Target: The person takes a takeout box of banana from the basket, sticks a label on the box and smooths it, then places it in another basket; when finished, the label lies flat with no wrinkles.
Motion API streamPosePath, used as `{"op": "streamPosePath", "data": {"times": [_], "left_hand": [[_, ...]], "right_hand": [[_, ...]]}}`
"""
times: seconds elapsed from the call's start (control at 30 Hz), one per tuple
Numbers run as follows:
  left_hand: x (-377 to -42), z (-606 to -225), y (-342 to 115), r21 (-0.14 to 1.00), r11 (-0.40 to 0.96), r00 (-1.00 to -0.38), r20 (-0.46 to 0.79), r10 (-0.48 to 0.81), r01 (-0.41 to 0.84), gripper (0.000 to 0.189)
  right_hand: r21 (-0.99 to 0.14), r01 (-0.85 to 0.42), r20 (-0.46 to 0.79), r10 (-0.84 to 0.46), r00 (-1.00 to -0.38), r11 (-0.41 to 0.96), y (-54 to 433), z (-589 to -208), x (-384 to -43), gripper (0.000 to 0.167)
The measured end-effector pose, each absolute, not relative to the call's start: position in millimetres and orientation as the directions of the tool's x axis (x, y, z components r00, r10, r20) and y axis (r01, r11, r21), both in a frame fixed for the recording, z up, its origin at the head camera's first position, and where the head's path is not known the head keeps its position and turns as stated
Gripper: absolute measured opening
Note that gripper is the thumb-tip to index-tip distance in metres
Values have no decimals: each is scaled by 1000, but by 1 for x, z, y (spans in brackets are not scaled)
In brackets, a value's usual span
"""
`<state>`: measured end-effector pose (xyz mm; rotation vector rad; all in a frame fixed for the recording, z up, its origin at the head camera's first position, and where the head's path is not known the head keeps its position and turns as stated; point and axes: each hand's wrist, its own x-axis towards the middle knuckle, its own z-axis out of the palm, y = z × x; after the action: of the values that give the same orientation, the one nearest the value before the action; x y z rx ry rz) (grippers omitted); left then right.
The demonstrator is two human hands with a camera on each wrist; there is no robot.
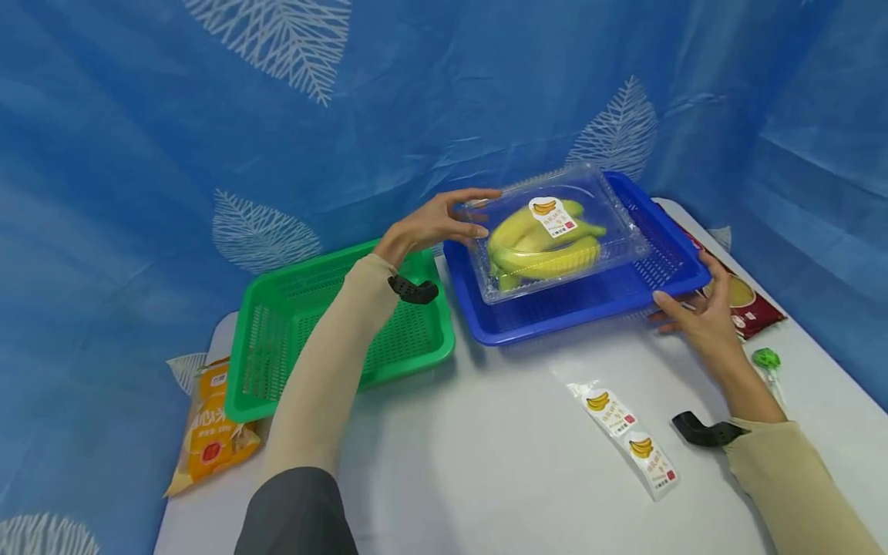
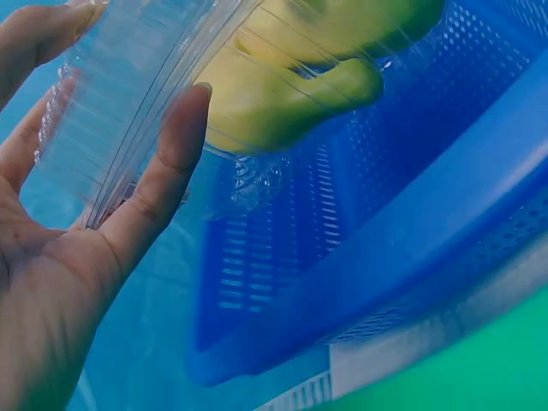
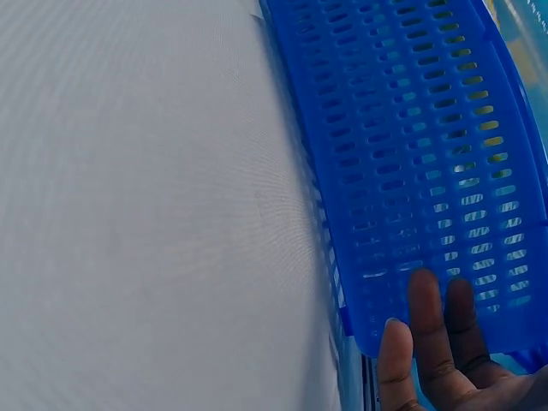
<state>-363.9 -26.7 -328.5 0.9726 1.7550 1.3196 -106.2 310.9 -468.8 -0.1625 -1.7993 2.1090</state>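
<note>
A clear plastic clamshell box (image 1: 627, 240) with a banana label on its lid (image 1: 553, 217) holds several yellow-green bananas (image 1: 548, 258). It is tilted over the blue basket (image 1: 479, 327). My left hand (image 1: 433, 220) grips the box by its left end; in the left wrist view, fingers and thumb lie on both sides of the clear edge. At the basket's front right corner, my right hand (image 1: 704, 320) holds the rim between its fingers. In the right wrist view, fingertips (image 3: 428, 308) touch the basket's slotted outer wall. Whether the box's underside touches the basket is hidden.
A green basket (image 1: 409, 366) stands left of the blue one, beside an orange food packet (image 1: 215, 432). A strip of banana labels (image 1: 627, 439) lies on the white table (image 1: 486, 462). To the right are a dark red packet (image 1: 759, 312) and a green lollipop (image 1: 766, 358).
</note>
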Motion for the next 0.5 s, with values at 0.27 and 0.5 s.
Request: {"op": "streamPosePath", "data": {"times": [0.27,0.5], "left_hand": [[-375,-350,-17,960,257,-438,-183,880,115,66],[-373,-366,-14,939,321,-434,-242,868,120,67]], "right_hand": [[-959,-238,182,312,-932,-151,297,-464,-106,80],[-972,-207,163,315,-935,-114,292,-462,-104,81]]}}
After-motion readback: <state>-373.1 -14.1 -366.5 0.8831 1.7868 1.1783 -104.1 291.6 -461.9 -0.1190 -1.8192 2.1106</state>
